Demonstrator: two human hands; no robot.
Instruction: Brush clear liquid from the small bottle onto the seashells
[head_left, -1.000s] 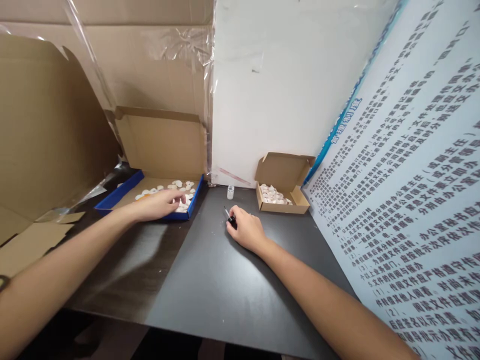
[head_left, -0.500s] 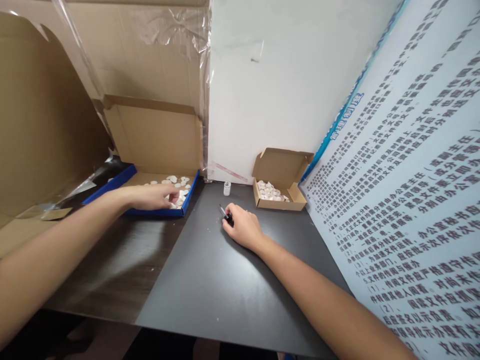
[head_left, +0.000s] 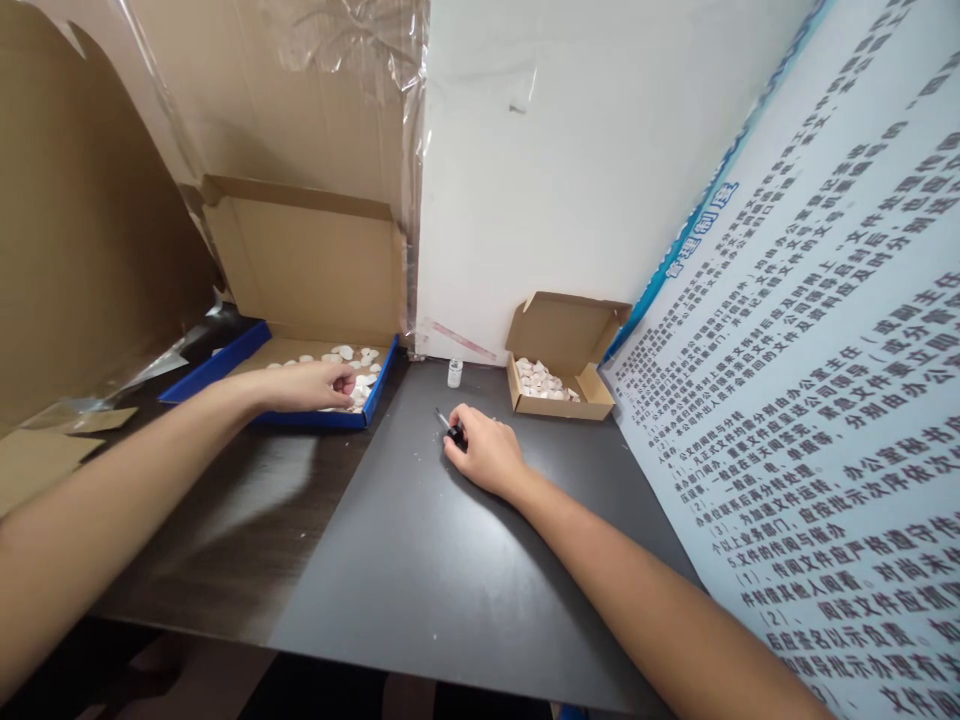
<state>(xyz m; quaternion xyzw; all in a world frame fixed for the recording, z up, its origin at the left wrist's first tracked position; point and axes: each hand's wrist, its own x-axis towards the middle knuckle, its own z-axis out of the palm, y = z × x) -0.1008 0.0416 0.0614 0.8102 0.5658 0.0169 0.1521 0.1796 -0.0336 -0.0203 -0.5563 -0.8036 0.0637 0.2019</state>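
Note:
My left hand [head_left: 319,387] is over the front right part of a blue-edged cardboard box [head_left: 345,420]. Its fingers are curled together in a pinch, and whatever may be between them is too small to make out. Pale shell-like pieces [head_left: 365,385] lie scattered inside that box, around the fingertips. On the grey table surface rests my right hand [head_left: 484,447], closed around a thin-tipped applicator with a black cap [head_left: 455,433]. The tip points away, toward a small whitish bottle [head_left: 454,373] that stands upright by the wall.
A smaller open cardboard box [head_left: 562,408] stands at the back right, with many pale pieces [head_left: 541,378] heaped in its left part. A white panel [head_left: 525,200] closes off the back. A printed board [head_left: 810,400] leans along the right, and large cardboard [head_left: 90,220] stands on the left.
My left hand has lifted slightly from the pieces, and its fingers have drawn closer together. The right hand keeps its place with the applicator. The view has shifted a little.

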